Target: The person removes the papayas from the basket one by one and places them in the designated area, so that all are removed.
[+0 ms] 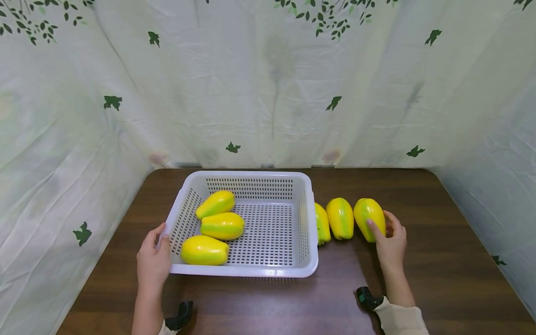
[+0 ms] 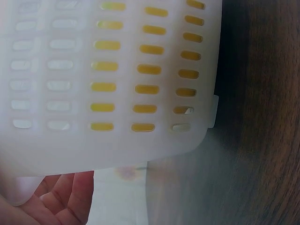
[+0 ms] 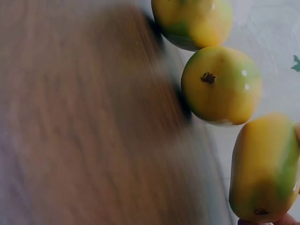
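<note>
A white perforated plastic basket (image 1: 272, 271) has its left rim in the grip of my left hand (image 1: 154, 256). In the left wrist view, that hand (image 2: 65, 197) has its thumb and fingers on either side of the rim. Three yellow-green papayas lie at the basket's left side: one at the back (image 1: 215, 204), one in the middle (image 1: 223, 226), one in front (image 1: 204, 250). My right hand (image 1: 391, 239) holds another papaya (image 1: 369, 216), thumb in front and fingers on its right side. In the right wrist view this papaya (image 3: 265, 168) is partly cut off by the frame.
Two more papayas, one (image 1: 340, 218) in the middle and one (image 1: 322, 224) partly hidden by the basket's right wall, stand between basket and right hand. All is on a dark brown wooden table (image 1: 439, 270). A pale leaf-patterned cloth (image 1: 259, 93) hangs behind and at both sides.
</note>
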A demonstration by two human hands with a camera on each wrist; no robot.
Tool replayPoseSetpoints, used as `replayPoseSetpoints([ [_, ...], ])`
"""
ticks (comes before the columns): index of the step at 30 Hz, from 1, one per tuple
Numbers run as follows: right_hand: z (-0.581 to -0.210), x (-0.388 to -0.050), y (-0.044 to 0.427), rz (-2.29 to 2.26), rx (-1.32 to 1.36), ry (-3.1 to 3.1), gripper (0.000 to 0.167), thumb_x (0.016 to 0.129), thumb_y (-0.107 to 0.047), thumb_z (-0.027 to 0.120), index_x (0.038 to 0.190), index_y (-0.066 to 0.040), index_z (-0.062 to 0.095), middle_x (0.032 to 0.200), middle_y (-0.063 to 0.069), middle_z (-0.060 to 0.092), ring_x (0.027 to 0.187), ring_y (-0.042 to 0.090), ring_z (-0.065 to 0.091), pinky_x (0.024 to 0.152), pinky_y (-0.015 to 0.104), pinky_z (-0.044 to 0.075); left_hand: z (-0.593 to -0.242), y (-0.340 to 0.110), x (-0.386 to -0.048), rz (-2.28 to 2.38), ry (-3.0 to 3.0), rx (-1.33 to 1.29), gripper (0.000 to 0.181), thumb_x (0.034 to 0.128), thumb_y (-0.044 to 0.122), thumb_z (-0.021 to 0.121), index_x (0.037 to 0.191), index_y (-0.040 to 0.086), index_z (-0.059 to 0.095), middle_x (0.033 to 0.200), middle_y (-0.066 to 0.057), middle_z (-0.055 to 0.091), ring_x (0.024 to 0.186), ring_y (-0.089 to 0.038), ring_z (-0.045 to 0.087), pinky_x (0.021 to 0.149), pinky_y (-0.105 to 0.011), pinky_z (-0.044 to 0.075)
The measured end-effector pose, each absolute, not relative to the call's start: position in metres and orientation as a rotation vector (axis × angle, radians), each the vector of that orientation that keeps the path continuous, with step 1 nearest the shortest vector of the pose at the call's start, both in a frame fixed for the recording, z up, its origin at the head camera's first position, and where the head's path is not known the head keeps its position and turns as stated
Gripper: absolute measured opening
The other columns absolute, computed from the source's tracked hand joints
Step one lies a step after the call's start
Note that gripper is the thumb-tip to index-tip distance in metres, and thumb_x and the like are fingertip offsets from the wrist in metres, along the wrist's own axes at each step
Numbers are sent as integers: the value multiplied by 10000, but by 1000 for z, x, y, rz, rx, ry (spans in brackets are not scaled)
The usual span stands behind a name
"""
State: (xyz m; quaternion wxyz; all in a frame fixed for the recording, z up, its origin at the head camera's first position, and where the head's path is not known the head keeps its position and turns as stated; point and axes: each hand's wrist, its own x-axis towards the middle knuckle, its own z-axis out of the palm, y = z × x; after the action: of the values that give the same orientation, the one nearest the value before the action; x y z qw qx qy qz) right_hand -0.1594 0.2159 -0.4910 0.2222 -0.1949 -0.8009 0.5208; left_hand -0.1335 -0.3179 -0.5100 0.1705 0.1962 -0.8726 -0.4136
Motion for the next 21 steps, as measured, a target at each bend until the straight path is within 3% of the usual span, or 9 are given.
replayPoseSetpoints([
  [2, -493, -160, 216, 1435, -538, -2210, 551, 788, -367, 672, 1246, -107, 509, 988, 100, 425, 854, 182, 385, 672, 303, 316, -526, -327, -139, -1141, -2479, 558, 462, 914, 501, 331, 1349, 352, 376, 1323, -13, 444, 1040, -260, 486, 818, -527, 427],
  [5, -494, -161, 216, 1429, -562, -2233, 571, 789, -394, 661, 1256, -110, 499, 1003, 107, 415, 870, 193, 377, 689, 311, 309, -522, -325, -137, -1143, -2482, 563, 466, 916, 497, 328, 1353, 342, 375, 1325, -20, 441, 1046, -266, 483, 822, -529, 424],
  [13, -497, -162, 214, 1466, -625, -2273, 601, 800, -441, 627, 1286, -126, 466, 1062, 118, 383, 917, 210, 351, 730, 335, 306, -459, -286, -118, -1285, -2446, 581, 477, 939, 399, 364, 1357, 175, 406, 1314, -150, 430, 1054, -356, 455, 820, -573, 400],
  [21, -498, -162, 213, 1505, -614, -2291, 645, 801, -488, 597, 1314, -135, 427, 1148, 149, 351, 996, 255, 350, 785, 366, 323, -473, -296, -121, -1245, -2475, 574, 478, 933, 430, 362, 1366, 231, 390, 1331, -113, 424, 1051, -328, 467, 818, -544, 422],
])
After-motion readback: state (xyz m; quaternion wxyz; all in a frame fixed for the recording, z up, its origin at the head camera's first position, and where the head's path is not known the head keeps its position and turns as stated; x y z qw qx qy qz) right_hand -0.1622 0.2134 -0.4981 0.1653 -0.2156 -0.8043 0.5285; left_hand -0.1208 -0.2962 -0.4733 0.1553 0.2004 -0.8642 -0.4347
